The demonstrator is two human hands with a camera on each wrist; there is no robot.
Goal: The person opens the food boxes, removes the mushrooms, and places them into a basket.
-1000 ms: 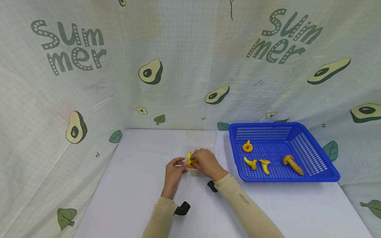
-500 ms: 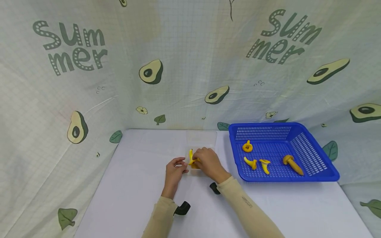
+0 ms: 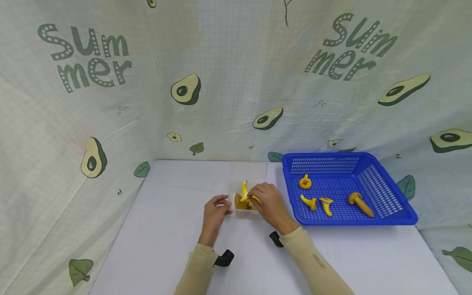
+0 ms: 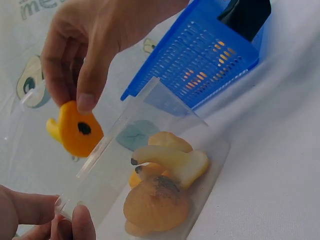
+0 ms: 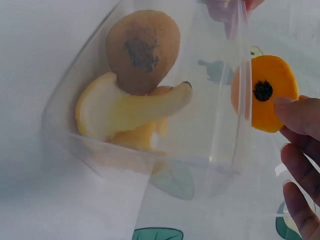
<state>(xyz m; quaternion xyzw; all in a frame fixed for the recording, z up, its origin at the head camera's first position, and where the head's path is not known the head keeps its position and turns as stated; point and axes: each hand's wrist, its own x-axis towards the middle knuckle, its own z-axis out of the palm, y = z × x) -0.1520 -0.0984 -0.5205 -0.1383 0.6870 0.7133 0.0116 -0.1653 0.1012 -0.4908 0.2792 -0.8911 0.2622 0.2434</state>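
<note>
The right hand [image 3: 271, 203] pinches an orange mushroom [image 4: 75, 131] just above the rim of the clear box [image 3: 248, 192]. The left hand [image 3: 215, 213] pinches the box's near edge, with bare table [image 3: 166, 213] on its left.

**A staged recording booth, not a lived-in room**

From my remote seat I see a small set: a pale green cloth backdrop [image 3: 228, 82] printed with avocados and the word "Summer" closes in three sides. A plain white surface [image 3: 166, 229] carries only props, such as a blue perforated plastic basket [image 3: 391, 207] of yellow toy mushrooms [image 3: 326, 205].
</note>
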